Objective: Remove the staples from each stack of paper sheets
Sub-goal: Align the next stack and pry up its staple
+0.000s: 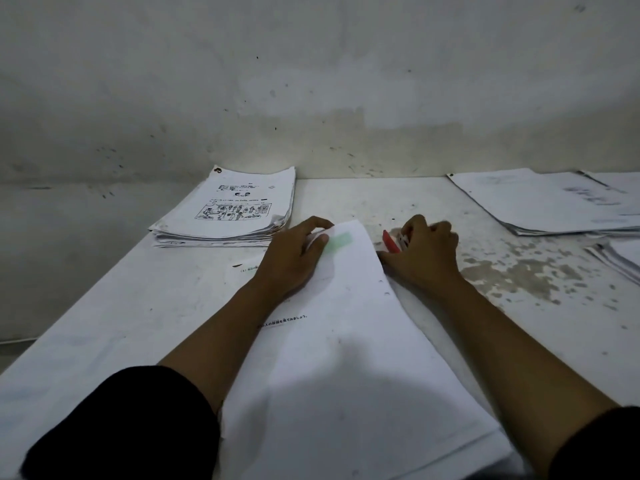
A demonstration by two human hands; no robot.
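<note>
My right hand (420, 252) is curled round the red staple remover (393, 241), its tip just beside the top right corner of the sheets (346, 341); my left hand (294, 258) rests on the sheets' top edge, thumb and fingers pinching the paper by a green patch (337, 242); the sheets lie on the white table (346, 199) between my forearms; a thick stack (228, 209) with printed drawings sits far left by the wall (311, 81); flatter piles (540, 202) lie far right; black sleeves (121, 424) at both elbows.
</note>
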